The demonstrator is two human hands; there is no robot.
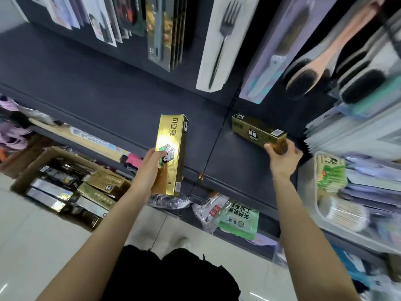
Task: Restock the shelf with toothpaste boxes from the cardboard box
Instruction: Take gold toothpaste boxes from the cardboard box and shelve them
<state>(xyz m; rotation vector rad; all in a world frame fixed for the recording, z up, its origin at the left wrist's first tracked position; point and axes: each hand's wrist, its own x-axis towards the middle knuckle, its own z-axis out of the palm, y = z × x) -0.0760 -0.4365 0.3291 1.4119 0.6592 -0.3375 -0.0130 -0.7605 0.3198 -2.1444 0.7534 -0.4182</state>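
On the dark shelf (108,101) the right hand (282,157) grips one gold box (258,131) lying flat, while the left hand (155,164) clutches another box (173,148) upright past the edge, where a loose grip could drop it.
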